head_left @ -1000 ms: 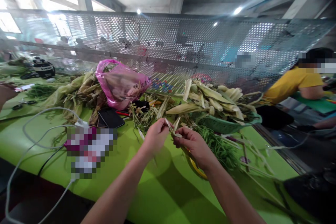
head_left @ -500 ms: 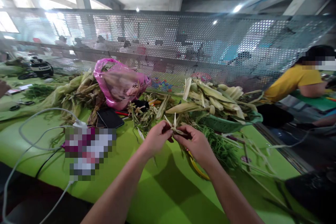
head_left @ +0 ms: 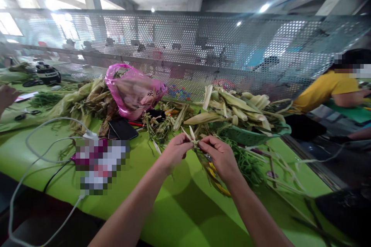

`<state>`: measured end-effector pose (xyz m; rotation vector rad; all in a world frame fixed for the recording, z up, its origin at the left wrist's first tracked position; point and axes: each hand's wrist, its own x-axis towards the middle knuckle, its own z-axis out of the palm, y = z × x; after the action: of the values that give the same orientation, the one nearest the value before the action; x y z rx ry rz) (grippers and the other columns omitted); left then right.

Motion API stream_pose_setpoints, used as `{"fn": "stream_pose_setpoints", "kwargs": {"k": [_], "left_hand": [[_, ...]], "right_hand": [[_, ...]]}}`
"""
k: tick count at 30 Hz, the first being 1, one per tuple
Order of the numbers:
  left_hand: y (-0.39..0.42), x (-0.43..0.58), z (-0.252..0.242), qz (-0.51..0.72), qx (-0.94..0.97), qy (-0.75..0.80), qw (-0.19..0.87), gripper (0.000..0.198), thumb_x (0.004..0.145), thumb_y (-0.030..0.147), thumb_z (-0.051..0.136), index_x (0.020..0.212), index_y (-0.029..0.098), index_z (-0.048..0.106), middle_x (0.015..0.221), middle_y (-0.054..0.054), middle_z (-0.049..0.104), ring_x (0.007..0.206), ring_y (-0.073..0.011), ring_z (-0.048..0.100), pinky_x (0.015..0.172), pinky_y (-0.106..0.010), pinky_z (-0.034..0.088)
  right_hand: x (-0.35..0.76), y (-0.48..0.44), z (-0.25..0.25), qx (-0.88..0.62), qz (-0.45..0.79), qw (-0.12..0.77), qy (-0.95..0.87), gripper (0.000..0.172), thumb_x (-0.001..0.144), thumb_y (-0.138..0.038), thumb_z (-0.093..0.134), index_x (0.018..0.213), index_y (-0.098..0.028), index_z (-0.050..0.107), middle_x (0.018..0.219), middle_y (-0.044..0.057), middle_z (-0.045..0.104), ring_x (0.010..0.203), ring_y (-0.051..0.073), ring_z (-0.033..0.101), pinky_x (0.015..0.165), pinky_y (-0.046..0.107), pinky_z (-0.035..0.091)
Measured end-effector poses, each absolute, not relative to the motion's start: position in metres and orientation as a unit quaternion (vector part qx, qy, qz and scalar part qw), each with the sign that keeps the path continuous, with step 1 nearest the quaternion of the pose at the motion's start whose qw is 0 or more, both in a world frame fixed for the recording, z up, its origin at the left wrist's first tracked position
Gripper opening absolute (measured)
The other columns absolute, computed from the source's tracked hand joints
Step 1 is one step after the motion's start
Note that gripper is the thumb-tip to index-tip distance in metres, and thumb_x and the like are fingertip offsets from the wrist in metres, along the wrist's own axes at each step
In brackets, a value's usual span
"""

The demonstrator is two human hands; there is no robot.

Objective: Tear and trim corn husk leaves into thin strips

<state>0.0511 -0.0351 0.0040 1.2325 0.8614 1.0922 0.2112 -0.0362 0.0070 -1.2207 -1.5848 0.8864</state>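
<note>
My left hand (head_left: 174, 151) and my right hand (head_left: 220, 157) meet above the bright green table (head_left: 162, 208), both pinched on a small knot of pale corn-husk strips (head_left: 191, 136) whose ends stick up between my fingertips. A long husk strip hangs down from my right hand over yellow-handled scissors (head_left: 216, 179) lying on the table beneath it. Just beyond my hands stands a green basket (head_left: 249, 136) heaped with pale corn husks (head_left: 234, 110).
A pink plastic bag (head_left: 133, 92), a husk pile (head_left: 87, 102), a black phone (head_left: 123, 129) and white cables (head_left: 37, 139) lie at left. Green stems (head_left: 246, 162) lie at right. A perforated metal screen (head_left: 203, 50) backs the table. A person in yellow (head_left: 327, 88) sits at right; another hand (head_left: 6, 96) shows far left.
My hands stayed together on the husk knot, shifting slightly and turning it; a long strip now hangs below my right hand.
</note>
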Motion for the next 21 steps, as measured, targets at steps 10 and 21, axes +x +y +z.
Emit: {"fn": "stream_pose_setpoints", "kwargs": {"k": [10, 21], "left_hand": [[-0.022, 0.050, -0.012, 0.480, 0.603, 0.360, 0.526, 0.016, 0.077, 0.027, 0.062, 0.085, 0.013, 0.062, 0.078, -0.001, 0.060, 0.076, -0.0127, 0.053, 0.075, -0.026, 0.041], [-0.025, 0.055, -0.013, 0.461, 0.648, 0.365, 0.483, 0.010, 0.078, 0.020, 0.057, 0.083, 0.014, 0.063, 0.076, -0.002, 0.060, 0.074, -0.0136, 0.053, 0.075, -0.026, 0.043]], "right_hand": [[0.218, -0.031, 0.003, -0.446, 0.428, 0.461, -0.637, 0.023, 0.078, -0.038, 0.067, 0.093, -0.020, 0.067, 0.089, 0.004, 0.067, 0.083, 0.020, 0.058, 0.077, 0.031, 0.044], [0.209, -0.036, 0.007, -0.473, 0.326, 0.514, -0.637, 0.019, 0.075, -0.036, 0.067, 0.071, -0.019, 0.061, 0.069, 0.001, 0.056, 0.068, 0.017, 0.049, 0.067, 0.029, 0.040]]}}
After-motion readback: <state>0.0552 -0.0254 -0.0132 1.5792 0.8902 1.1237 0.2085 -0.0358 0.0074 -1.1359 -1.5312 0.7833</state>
